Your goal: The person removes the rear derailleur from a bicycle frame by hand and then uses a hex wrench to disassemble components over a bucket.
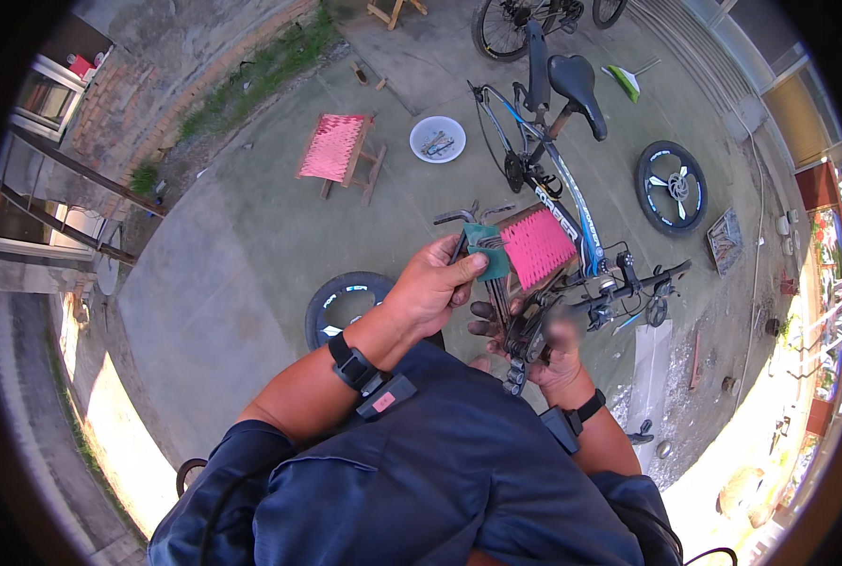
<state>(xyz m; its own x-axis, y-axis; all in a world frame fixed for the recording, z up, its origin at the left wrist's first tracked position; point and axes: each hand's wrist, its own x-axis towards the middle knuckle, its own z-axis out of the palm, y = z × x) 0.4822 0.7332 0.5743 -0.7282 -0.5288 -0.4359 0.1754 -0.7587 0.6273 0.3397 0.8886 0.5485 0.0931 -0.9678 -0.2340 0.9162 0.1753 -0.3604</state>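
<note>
1. the dark metal part (502, 300), with long slim bars and a bulkier lower end, is held up in front of the person's torso, between both hands and above the floor.
2. a green pad (488, 247) lies folded against the upper end of the bars.
3. the left hand (443, 272) pinches the green pad between thumb and fingers.
4. the right hand (558, 354) is curled around the lower end of the dark metal part; its thumb area is blurred, and its fingertips look darkly smudged.
5. just beyond the hands stands a stool (540, 249) with a pink woven seat.
6. to its right is a black, blue and white bicycle frame (586, 224) with its saddle (577, 83) and handlebar (661, 277).
7. a three-spoked wheel (677, 187) lies to the right of the frame; another wheel (330, 330) lies beyond the left forearm, partly hidden by it.
8. farther out, a white basin (452, 149) holds small items, near a second pink-seated stool (334, 148).
9. a green-and-white brush (626, 81) lies beyond the saddle on the greenish floor (251, 236).
</note>
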